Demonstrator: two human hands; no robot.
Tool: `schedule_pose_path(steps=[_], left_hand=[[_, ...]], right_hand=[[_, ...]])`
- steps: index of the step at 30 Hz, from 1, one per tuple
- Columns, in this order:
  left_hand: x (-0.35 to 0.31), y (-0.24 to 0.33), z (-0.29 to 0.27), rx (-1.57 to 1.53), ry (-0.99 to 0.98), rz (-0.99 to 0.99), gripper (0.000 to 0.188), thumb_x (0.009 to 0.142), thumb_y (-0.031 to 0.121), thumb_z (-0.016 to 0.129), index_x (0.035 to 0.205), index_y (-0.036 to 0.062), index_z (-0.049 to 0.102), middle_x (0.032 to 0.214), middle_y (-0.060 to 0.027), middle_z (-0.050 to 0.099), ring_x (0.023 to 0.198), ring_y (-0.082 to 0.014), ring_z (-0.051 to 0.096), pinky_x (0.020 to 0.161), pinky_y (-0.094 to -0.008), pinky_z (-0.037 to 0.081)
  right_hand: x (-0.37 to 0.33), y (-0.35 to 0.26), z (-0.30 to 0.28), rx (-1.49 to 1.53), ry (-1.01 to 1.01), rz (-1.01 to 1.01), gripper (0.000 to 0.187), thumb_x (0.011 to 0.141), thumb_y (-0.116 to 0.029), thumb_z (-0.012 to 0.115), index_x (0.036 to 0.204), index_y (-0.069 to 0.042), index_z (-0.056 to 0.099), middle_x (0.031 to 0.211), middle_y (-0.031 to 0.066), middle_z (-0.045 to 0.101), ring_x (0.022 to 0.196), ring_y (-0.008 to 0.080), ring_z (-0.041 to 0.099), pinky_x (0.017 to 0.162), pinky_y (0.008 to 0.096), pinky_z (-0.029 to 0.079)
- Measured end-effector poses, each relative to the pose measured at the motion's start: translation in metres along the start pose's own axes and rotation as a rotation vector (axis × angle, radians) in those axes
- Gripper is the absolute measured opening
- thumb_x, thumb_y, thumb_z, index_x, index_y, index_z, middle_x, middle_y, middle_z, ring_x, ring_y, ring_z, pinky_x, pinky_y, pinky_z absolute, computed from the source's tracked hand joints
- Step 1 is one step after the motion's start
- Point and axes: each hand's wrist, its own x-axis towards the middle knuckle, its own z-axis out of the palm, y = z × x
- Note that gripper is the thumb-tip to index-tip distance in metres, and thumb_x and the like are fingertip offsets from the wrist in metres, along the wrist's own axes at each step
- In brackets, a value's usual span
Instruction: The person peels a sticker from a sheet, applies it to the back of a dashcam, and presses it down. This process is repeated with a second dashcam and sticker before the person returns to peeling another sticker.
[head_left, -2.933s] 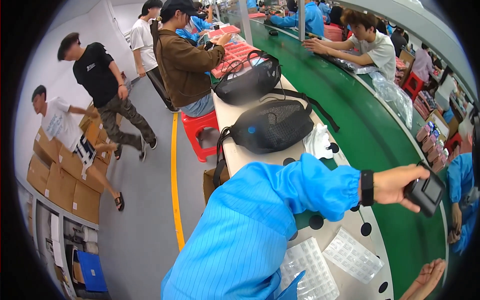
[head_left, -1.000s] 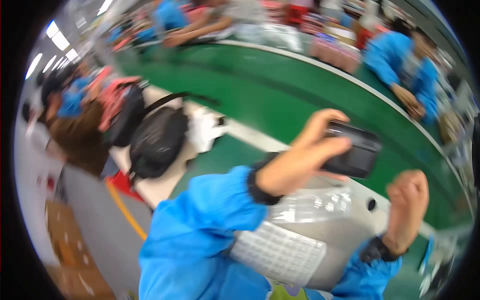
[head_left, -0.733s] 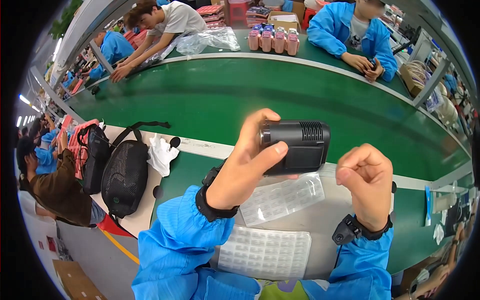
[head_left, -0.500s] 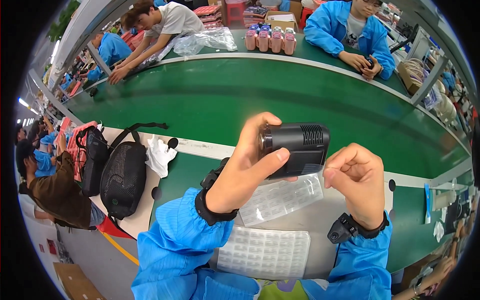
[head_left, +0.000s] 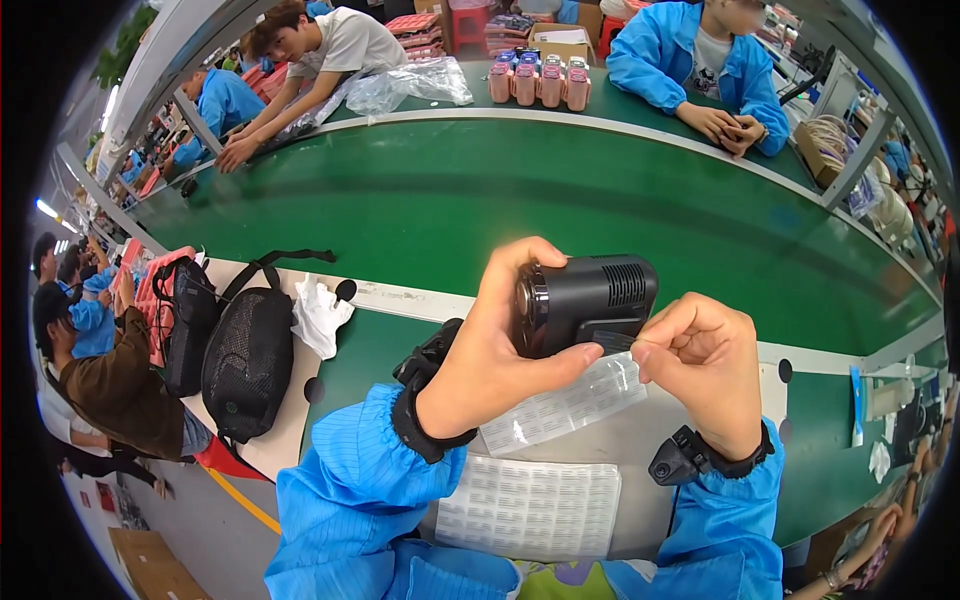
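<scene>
My left hand (head_left: 485, 365) is wrapped round a black box-shaped device (head_left: 582, 295) with rounded edges, a slotted vent and a shiny round end piece. Its thumb lies along the near side. At the device's lower right edge, my right hand (head_left: 710, 375) pinches a small clear film (head_left: 613, 341) between thumb and forefinger. The film lies against the recessed panel; whether it is stuck there I cannot tell. Below the hands, a glossy sheet of clear labels (head_left: 560, 405) overlaps the work surface. Nearer to me lies a white sheet of printed labels (head_left: 530, 505).
Black bags (head_left: 248, 365) and crumpled white tissue (head_left: 320, 315) lie at the left. A green conveyor belt (head_left: 480, 190) runs across ahead. Beyond it, pink devices (head_left: 540, 83) stand in rows between two people, near a clear plastic bag (head_left: 415, 85). Metal posts (head_left: 860, 160) frame the station.
The device has tilted slightly and dropped a little in my left hand. My right hand has shifted left, and its fingertips now meet the device's lower edge with the film.
</scene>
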Motion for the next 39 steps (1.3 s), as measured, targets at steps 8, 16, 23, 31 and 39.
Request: schedule_pose_path(steps=[8, 16, 23, 31, 39], left_hand=[[-0.001, -0.007, 0.002, 0.066, 0.066, 0.097, 0.063, 0.066, -0.009, 0.065, 0.115, 0.0112, 0.031, 0.111, -0.0088, 0.041, 0.099, -0.0157, 0.05, 0.076, -0.0269, 0.048], [-0.002, -0.01, 0.0, 0.069, 0.117, 0.204, 0.061, 0.067, -0.004, 0.069, 0.115, 0.0101, 0.034, 0.103, -0.0056, 0.043, 0.091, -0.0105, 0.048, 0.075, -0.0237, 0.043], [-0.006, -0.018, 0.006, 0.195, -0.038, 0.337, 0.052, 0.082, 0.008, 0.062, 0.12, 0.0123, 0.026, 0.111, -0.0092, 0.041, 0.1, -0.0135, 0.047, 0.078, -0.0274, 0.048], [-0.013, 0.01, 0.0, -0.432, -0.027, -0.092, 0.038, 0.09, 0.016, 0.052, 0.119, 0.0091, 0.028, 0.103, -0.0068, 0.041, 0.094, -0.0108, 0.047, 0.077, -0.0246, 0.046], [0.012, -0.063, -0.02, 0.44, 0.263, 0.197, 0.072, 0.086, 0.035, 0.056, 0.135, 0.0039, 0.013, 0.126, -0.0231, 0.035, 0.111, -0.0277, 0.044, 0.094, -0.0361, 0.038]], right_hand=[[0.0, 0.004, 0.007, -0.071, 0.055, -0.056, 0.01, 0.074, 0.007, 0.064, 0.076, 0.001, 0.056, 0.075, 0.0054, 0.06, 0.067, 0.007, 0.057, 0.058, 0.0192, 0.046], [-0.005, 0.015, 0.0, -0.276, 0.211, -0.124, 0.019, 0.075, -0.001, 0.067, 0.088, 0.0, 0.054, 0.079, 0.0056, 0.058, 0.07, 0.0089, 0.056, 0.06, 0.0189, 0.043], [0.009, 0.021, 0.035, -0.171, 0.238, -0.548, 0.061, 0.076, -0.034, 0.069, 0.119, -0.002, 0.042, 0.104, 0.0123, 0.052, 0.095, 0.0177, 0.052, 0.078, 0.0255, 0.043], [0.019, 0.033, 0.015, -0.19, 0.097, -0.269, 0.062, 0.079, -0.034, 0.065, 0.126, -0.004, 0.037, 0.112, 0.0128, 0.047, 0.102, 0.0192, 0.049, 0.084, 0.0285, 0.042], [0.086, 0.066, -0.027, -0.231, -0.169, 0.076, 0.047, 0.086, -0.024, 0.056, 0.123, -0.003, 0.038, 0.108, 0.0101, 0.049, 0.1, 0.0164, 0.049, 0.083, 0.0265, 0.043]])
